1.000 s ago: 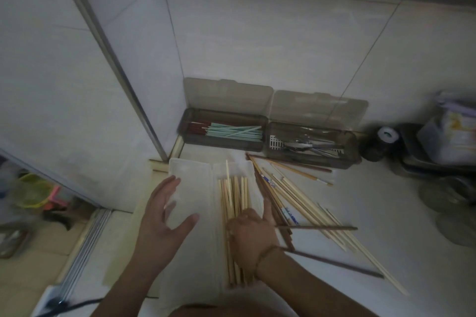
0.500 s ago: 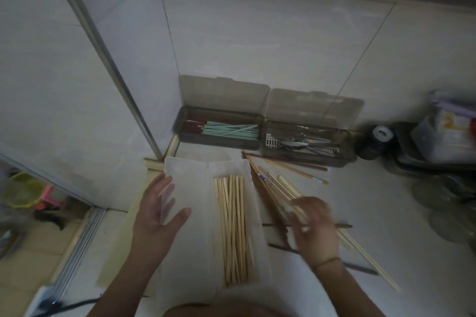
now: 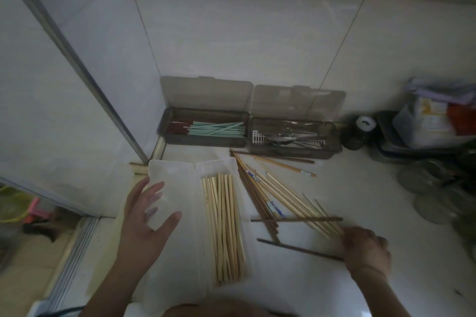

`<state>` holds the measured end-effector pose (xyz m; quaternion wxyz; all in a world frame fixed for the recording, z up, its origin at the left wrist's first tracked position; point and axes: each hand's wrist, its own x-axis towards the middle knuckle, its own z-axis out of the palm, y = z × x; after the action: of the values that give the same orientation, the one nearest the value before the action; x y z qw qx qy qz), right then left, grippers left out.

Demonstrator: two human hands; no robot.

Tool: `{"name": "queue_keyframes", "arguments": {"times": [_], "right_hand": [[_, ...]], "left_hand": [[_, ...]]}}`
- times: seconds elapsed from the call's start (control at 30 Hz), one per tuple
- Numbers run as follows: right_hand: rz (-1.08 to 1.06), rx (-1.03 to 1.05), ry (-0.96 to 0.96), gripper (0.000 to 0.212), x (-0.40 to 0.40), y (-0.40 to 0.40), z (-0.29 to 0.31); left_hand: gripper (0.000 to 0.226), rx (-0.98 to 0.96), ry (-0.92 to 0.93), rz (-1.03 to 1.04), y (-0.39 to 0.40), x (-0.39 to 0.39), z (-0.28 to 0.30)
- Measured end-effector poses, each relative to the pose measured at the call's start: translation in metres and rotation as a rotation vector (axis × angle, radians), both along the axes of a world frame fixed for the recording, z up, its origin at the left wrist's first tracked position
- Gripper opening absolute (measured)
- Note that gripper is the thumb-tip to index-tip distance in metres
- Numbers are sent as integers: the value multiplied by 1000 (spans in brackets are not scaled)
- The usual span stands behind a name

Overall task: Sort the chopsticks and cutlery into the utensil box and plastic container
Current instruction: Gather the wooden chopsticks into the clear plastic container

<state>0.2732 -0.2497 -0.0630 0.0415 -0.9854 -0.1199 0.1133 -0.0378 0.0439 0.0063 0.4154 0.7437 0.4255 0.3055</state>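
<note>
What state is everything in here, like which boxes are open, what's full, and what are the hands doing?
Left utensil box: lid up, holds green and red chopsticks.
Right utensil box: lid up, holds metal cutlery.
Plastic container: open, pale chopsticks inside.
Loose chopsticks: scattered on counter.
Left hand: flat on container lid.
Right hand: over loose chopsticks, grip unclear.

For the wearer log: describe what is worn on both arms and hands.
Both forearms are bare, with no sleeves in view. The left hand wears no glove, ring or watch that shows. The right hand is also ungloved; a thin band circles its wrist.
</note>
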Motion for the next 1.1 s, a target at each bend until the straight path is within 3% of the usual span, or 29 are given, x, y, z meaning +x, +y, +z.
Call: {"name": "queue_keyframes", "arguments": {"times": [0.13, 0.4, 0.57, 0.63, 0.7, 0.77, 0.83, 0.93, 1.0, 1.1], "right_hand": [[36, -74, 39, 19, 4, 2, 16], [-74, 129, 14, 15, 39, -34, 36], [-203, 599, -54, 31, 22, 6, 68], [-115, 918, 40, 36, -7, 44, 87], [-48, 1218, 229, 26, -42, 84, 106], [109, 1297, 313, 21, -79, 122, 116], [389, 1135, 301, 25, -108, 149, 109], [732, 690, 162, 18, -132, 171, 81], [860, 425, 39, 20, -138, 181, 67], [1000, -7, -1, 31, -144, 191, 61]], "left_hand": [[63, 1, 14, 16, 2, -1, 0], [60, 62, 84, 54, 0, 2, 2], [66, 120, 209, 50, -1, 0, -3], [70, 136, 244, 43, -4, -1, -2], [79, 116, 292, 84, -5, -3, -1], [87, 37, 309, 129, -3, -7, -2], [87, 11, 296, 104, -2, -11, -5], [81, 12, 259, 77, -4, -10, -4], [76, 22, 254, 89, -6, -7, 1], [71, 55, 285, 70, -7, -3, 7]]}}
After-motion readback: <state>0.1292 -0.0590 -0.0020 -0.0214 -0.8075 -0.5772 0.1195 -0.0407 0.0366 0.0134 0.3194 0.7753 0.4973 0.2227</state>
